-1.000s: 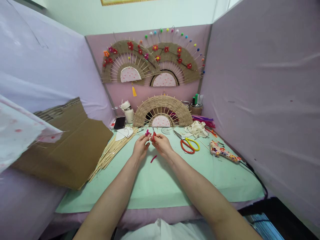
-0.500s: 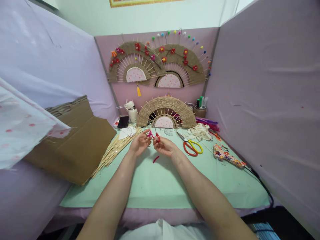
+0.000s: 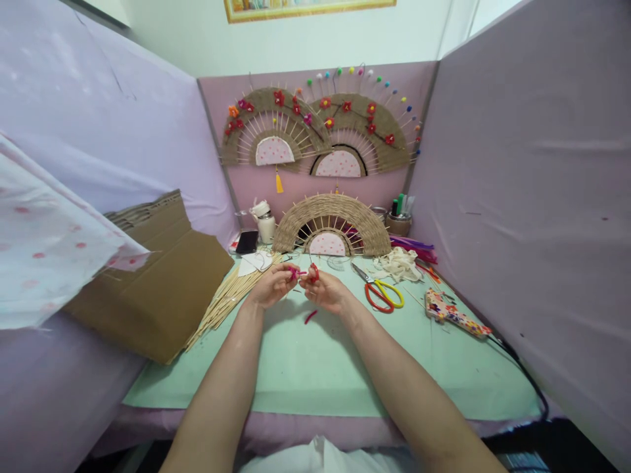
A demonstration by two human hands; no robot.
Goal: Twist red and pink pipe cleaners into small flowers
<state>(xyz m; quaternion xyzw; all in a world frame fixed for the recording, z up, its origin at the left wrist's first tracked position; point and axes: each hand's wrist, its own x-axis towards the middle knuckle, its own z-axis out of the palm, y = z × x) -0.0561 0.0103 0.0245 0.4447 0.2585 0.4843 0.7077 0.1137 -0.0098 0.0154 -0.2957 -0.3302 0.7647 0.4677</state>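
Observation:
Above the table's middle, my left hand (image 3: 274, 286) pinches a magenta pipe-cleaner flower (image 3: 293, 272), its fingers curled round it. My right hand (image 3: 326, 291) is closed close beside it, with small red-handled scissors (image 3: 314, 272) in its fingers. The scissors' thin tip points up and away. A short magenta strand stretches between both sets of fingertips; whether the right fingers grip its end, I cannot tell. Below the hands a loose red pipe-cleaner piece (image 3: 310, 316) lies on the green tabletop (image 3: 315, 374). Straight ahead stands a twine-wrapped fan (image 3: 331, 207).
Large scissors (image 3: 382, 292) and a floral glue gun (image 3: 456, 314) with a black cord lie right. Cream fabric scraps (image 3: 399, 264) sit behind them. On the left are thin sticks (image 3: 221, 302), cardboard (image 3: 152, 289), a phone (image 3: 247, 242) and a white bottle (image 3: 266, 226).
My left fingers have gone from spread to closed round the flower. Both hands have drawn together at the magenta strand. The whole view has shifted slightly.

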